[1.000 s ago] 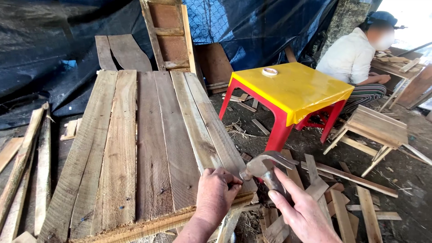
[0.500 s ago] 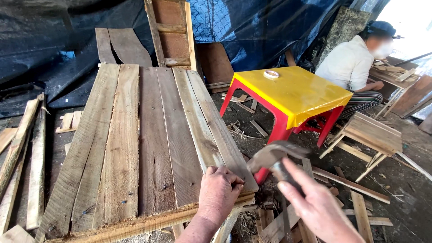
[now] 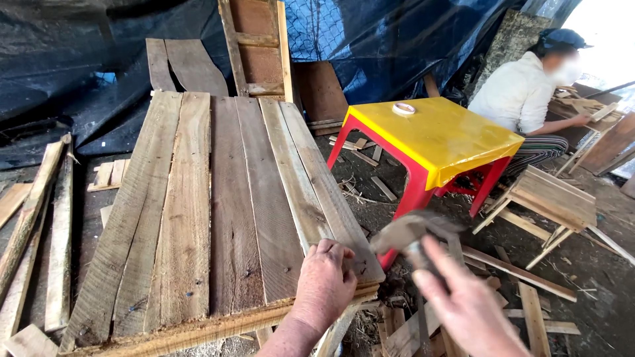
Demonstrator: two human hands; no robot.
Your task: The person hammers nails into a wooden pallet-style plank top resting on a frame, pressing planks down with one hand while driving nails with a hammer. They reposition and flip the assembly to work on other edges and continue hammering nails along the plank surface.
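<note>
A: left hand (image 3: 324,285) presses flat on the plank panel (image 3: 218,211) at its near right corner, fingers maybe pinching a nail, can't tell

B: yep, right hand (image 3: 466,307) clenches the hammer (image 3: 410,233), raised just beside it. Nailing step imo, next wants a square hit

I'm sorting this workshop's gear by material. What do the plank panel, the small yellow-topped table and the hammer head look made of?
Plank panel: rough, unfinished sawn wood, with visible grain, knots and uneven edges. Small table: probably moulded plastic, with a smooth glossy yellow top and red legs. Hammer in the right hand: the head looks like dull grey metal, though it is blurred. The left hand rests on the panel.
</note>
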